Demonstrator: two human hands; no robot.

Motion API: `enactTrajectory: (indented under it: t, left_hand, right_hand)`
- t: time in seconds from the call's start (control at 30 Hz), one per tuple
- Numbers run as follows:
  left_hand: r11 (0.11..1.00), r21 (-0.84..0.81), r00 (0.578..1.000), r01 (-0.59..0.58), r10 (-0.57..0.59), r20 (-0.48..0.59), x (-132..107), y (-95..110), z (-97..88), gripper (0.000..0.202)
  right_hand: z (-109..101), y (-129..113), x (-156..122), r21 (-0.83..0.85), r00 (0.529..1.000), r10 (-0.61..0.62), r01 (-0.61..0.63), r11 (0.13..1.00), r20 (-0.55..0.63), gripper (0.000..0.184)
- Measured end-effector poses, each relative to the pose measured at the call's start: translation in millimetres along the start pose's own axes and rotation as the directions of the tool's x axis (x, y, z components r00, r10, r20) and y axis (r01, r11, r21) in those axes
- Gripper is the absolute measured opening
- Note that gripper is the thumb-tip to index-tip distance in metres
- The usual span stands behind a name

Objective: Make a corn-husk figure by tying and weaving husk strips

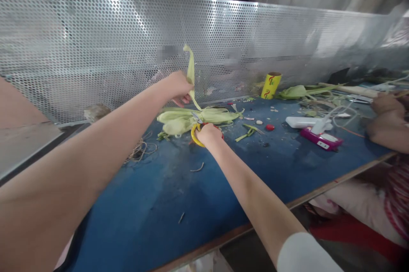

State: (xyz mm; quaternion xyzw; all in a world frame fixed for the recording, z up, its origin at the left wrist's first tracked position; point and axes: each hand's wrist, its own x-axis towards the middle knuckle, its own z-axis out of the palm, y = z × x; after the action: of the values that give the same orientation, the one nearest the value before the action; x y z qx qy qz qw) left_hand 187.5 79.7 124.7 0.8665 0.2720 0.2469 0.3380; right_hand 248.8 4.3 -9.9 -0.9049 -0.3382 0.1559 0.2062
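Observation:
My left hand (179, 88) is closed on a pale green corn husk strip (191, 67), which it holds upright above the table. The strip's lower end reaches down to a pile of corn husks (217, 115) on the blue table. In my right hand (211, 133) is a pair of scissors (195, 135) with yellow and red handles. The scissor blades point up and away, close to the bottom of the held strip and over the pile. Whether the blades touch the strip I cannot tell.
A perforated metal screen (128, 50) runs behind the blue table (159, 204). On the right are a yellow roll (271, 85), a purple power strip (321, 138), a white device (300, 122) and more husks (295, 92). Tangled string (140, 151) lies left. A co-worker's hands (388, 114) are at far right.

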Motion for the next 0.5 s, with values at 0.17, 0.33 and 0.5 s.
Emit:
enactTrajectory:
  t: [0.17, 0.33, 0.5]
  left_hand:
    - [0.946, -0.323, 0.998, 0.043, -0.028, 0.051, -51, -31, -2.6, 0.035]
    - [0.918, -0.385, 0.993, 0.091, -0.113, -0.035, -88, -64, 7.8, 0.038]
    - [0.940, -0.316, 0.985, 0.127, -0.157, -0.072, -117, -77, 18.7, 0.028]
  right_hand:
    - [-8, 14, -15, -0.052, 1.000, -0.008, 0.008, 0.999, 0.001, 0.032]
    - [-12, 29, -30, -0.124, 0.993, -0.001, 0.016, 0.992, 0.120, 0.031]
    - [-14, 43, -47, -0.138, 0.977, -0.104, 0.131, 0.982, 0.187, 0.029]
